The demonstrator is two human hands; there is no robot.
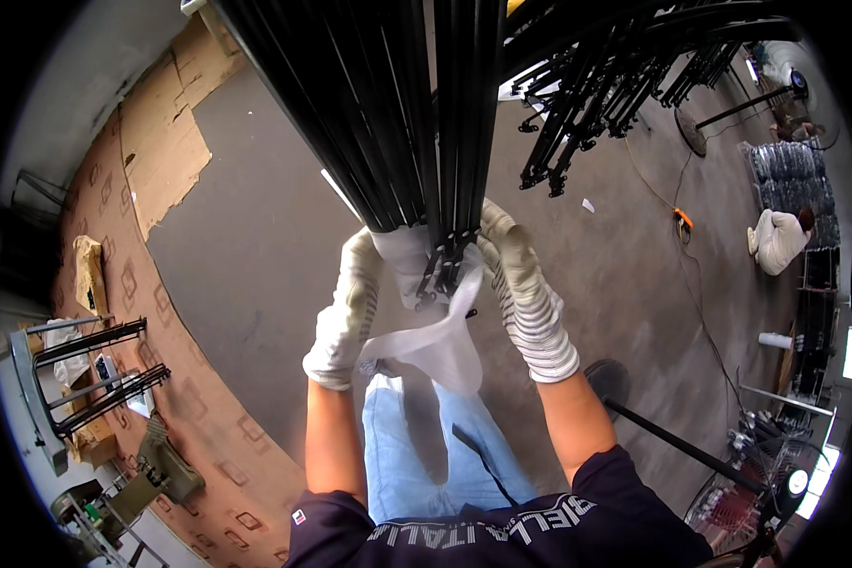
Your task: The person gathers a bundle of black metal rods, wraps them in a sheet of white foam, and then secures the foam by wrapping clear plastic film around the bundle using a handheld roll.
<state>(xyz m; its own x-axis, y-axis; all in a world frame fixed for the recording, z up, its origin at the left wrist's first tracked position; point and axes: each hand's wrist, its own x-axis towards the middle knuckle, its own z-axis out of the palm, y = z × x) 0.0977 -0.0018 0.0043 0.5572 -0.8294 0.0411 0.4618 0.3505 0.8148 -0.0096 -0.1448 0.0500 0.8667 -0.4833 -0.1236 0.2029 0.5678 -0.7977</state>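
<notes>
- The black rods [374, 123] are hanging in a bundle before the person, their lower ends sitting between the two gloved hands.
- The left hand [350, 284] is resting beside the white sheet [445, 346] at the bundle's left; its fingertips are hiding, so how tightly it is gripping cannot be told.
- The right hand [516, 275] is curving along the right side, partly blurring; its hold cannot be told either.
- The sheet is covering part of the ends, its loose tail drooping over the jeans [388, 445], while several tips are poking out.
- Good wrapping probably means keeping the ends bunched, drawing the slack snugly around, and guarding the thin sheet against snagging on those tips.
</notes>
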